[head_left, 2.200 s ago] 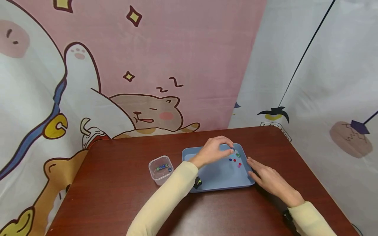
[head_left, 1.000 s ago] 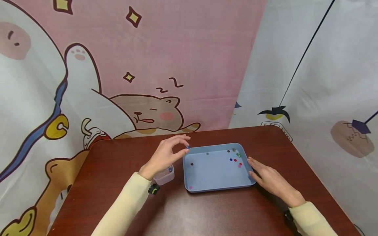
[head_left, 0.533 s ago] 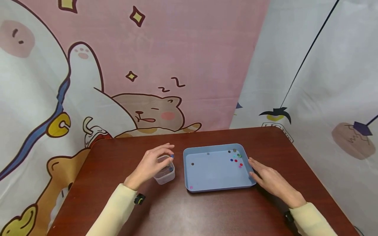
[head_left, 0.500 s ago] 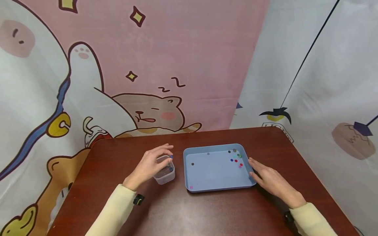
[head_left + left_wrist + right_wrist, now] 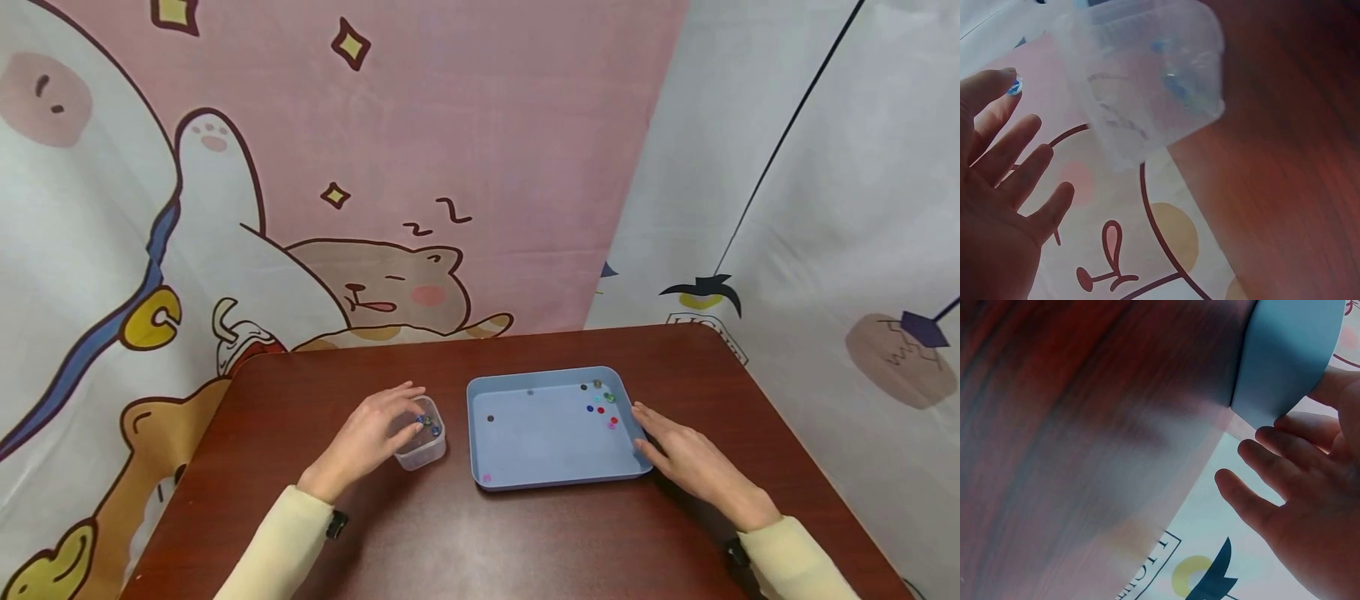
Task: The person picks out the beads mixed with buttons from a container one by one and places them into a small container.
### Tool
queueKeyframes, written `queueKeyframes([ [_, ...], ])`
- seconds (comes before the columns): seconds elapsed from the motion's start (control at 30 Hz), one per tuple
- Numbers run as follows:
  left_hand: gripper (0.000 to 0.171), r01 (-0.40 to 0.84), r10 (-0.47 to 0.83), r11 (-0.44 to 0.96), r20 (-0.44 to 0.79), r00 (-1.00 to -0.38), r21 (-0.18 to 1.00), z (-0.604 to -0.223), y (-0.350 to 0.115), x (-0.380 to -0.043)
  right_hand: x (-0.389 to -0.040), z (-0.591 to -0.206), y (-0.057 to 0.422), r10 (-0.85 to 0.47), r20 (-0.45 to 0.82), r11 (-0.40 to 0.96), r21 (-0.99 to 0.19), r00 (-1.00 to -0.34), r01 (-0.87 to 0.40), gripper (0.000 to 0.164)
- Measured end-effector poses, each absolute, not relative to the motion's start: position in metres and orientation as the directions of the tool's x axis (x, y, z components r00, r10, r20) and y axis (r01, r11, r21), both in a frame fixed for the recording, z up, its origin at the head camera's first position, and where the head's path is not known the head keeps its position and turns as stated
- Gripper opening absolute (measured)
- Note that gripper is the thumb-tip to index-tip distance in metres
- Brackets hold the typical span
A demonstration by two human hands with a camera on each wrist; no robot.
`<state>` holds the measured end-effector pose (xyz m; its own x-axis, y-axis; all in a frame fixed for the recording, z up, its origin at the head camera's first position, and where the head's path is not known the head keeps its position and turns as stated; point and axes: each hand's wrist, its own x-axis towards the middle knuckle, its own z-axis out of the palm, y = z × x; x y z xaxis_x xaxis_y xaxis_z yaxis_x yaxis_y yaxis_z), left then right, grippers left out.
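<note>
My left hand (image 5: 363, 437) is at a small clear plastic tub (image 5: 422, 457), its fingertips over the tub's open top. Thumb and index finger pinch a glass marble (image 5: 1015, 86), clear with a blue swirl. Inside the tub lie more blue and green marbles (image 5: 435, 431), blurred through the wall in the left wrist view. The fingers of my right hand (image 5: 693, 462) rest against the right side of a shallow blue tray (image 5: 540, 450), with the thumb near its rim. Small red, blue, green and pink pieces (image 5: 601, 410) lie in the tray's right part.
Two dark pieces and a pink piece (image 5: 487, 477) are scattered elsewhere in the tray. Tub and tray stand apart on a brown wooden table (image 5: 525, 542). Behind the table hangs a printed cartoon cloth (image 5: 487, 167).
My left hand has carried the marble from the tray's far right corner leftward, then down to the tub. The right hand has stayed at the tray's side.
</note>
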<state>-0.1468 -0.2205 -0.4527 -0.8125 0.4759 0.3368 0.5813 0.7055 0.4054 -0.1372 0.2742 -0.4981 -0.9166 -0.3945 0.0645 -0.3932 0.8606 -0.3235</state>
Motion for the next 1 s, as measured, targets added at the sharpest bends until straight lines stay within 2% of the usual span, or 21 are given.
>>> queueKeyframes([
  [0.33, 0.017, 0.62, 0.54, 0.744, 0.322, -0.777, 0.249, -0.466, -0.227, -0.146, -0.137, -0.499, 0.274, -0.39, 0.064, 0.86, -0.33, -0.919, -0.388, 0.063],
  [0.77, 0.019, 0.63, 0.573, 0.749, 0.276, -0.772, 0.207, -0.471, -0.229, -0.149, -0.137, -0.5, 0.275, -0.384, 0.066, 0.862, -0.332, -0.921, -0.384, 0.063],
  [1.0, 0.027, 0.616, 0.564, 0.76, 0.259, -0.784, 0.208, -0.47, -0.229, -0.15, -0.136, -0.501, 0.275, -0.377, 0.059, 0.865, -0.334, -0.924, -0.374, 0.063],
])
